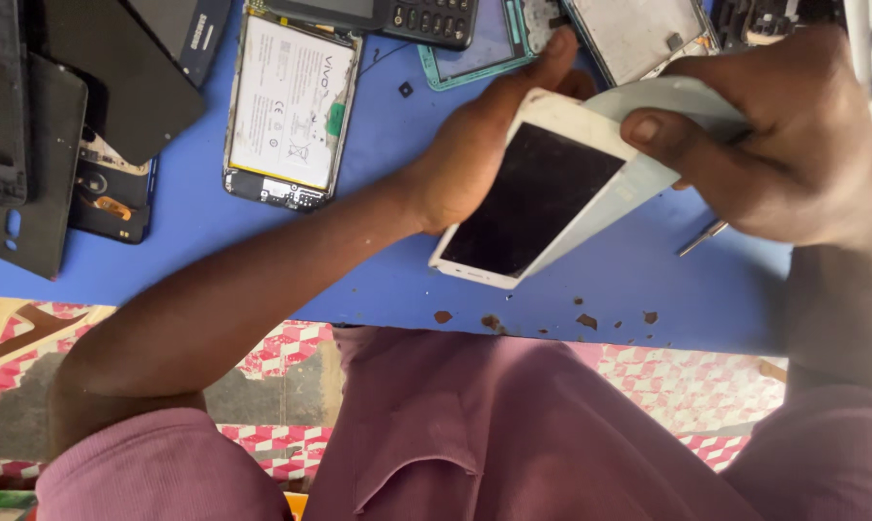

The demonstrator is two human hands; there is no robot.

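Fingers point(552, 48) of the left hand point(474, 154) wrap around the far edge of a white phone point(527, 198), the thumb lying along its upper rim and the palm behind its left side, so the hand is closed on the phone. Fingers point(653, 127) of the right hand point(783, 135) curl shut around a pale back cover point(638, 145), the thumb pressing on the cover's near face just above the phone's right edge. The cover stands tilted away from the phone, touching it along the right side and spread open toward the far right.

The phone has a dark screen and is held tilted, just above a blue counter point(609, 280), with its near left corner low over the counter's near edge. A thin metal tool point(702, 237) lies on the counter below the right hand. Small brown chips point(494, 321) mark the blue surface along the near edge.

At the far left lies an open phone with a white battery point(286, 106) showing. Left of it lie several dark phone parts point(69, 116), overlapping. A teal phone frame point(474, 63) and a grey frame point(638, 34) lie at the far side, behind the hands. The person's mauve clothing point(494, 434) fills the near part of the view.
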